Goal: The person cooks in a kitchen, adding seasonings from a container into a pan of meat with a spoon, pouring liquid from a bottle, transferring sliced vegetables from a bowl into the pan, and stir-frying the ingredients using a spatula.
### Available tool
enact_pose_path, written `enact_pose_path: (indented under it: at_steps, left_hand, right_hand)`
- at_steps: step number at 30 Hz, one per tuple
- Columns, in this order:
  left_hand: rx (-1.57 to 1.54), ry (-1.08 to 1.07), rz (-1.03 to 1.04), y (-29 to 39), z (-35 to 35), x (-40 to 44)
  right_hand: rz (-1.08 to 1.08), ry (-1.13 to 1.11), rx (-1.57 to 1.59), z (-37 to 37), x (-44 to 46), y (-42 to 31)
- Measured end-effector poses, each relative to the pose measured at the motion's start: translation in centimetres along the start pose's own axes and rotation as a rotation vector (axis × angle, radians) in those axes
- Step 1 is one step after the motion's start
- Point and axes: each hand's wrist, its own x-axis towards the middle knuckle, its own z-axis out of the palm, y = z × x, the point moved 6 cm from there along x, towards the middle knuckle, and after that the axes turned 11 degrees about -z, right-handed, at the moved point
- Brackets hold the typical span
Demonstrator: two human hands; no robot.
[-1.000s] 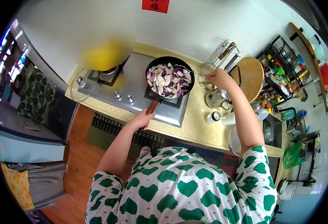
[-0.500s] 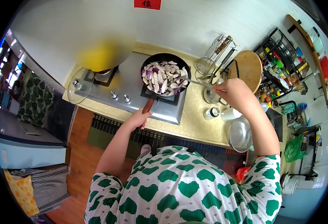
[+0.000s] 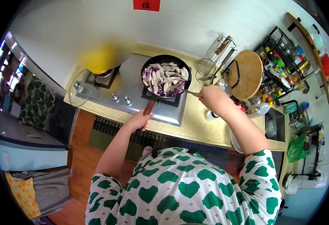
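Note:
A black pan sits over the right burner, filled with white and purple slices. My left hand is wrapped round its reddish-brown handle. Closed on a metal spatula, my right hand is just right of the pan. The spatula's head is among the slices at the pan's lower right side, partly covered by them.
A glass lid rests at the stove's left end. Behind my right hand are a utensil rack and a round wooden board. A jar stands near my right wrist; spice bottles and a sink lie farther right.
My right hand has moved toward the pan's lower right and nearer to me, taking the spatula with it. The slices have shifted. My left hand still holds the handle.

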Motion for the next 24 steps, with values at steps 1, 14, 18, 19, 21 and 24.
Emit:
enact_pose_path:
  at_steps: [1,14,18,19,21,24]
  left_hand:
    - [-0.01,0.003,-0.003,-0.1,0.0,0.2]
    - [-0.011,0.001,0.01,0.1,1.1,-0.6]
    - [-0.012,-0.004,0.005,0.1,1.0,-0.5]
    - [-0.008,-0.001,0.0,0.0,1.0,-0.4]
    - [0.001,0.006,0.0,0.1,1.1,-0.5]
    - [-0.025,0.009,-0.001,-0.4,0.9,0.1]
  right_hand:
    - [0.018,-0.001,0.016,0.4,0.1,0.1]
    - [0.099,0.197,0.044,6.7,1.4,0.5]
    - [0.115,0.278,0.127,7.3,1.5,0.7]
    - [0.115,0.299,0.137,7.6,1.5,0.9]
    - [0.101,0.346,0.148,7.9,1.7,1.1]
    - [0.129,0.302,0.147,7.2,1.1,1.9]
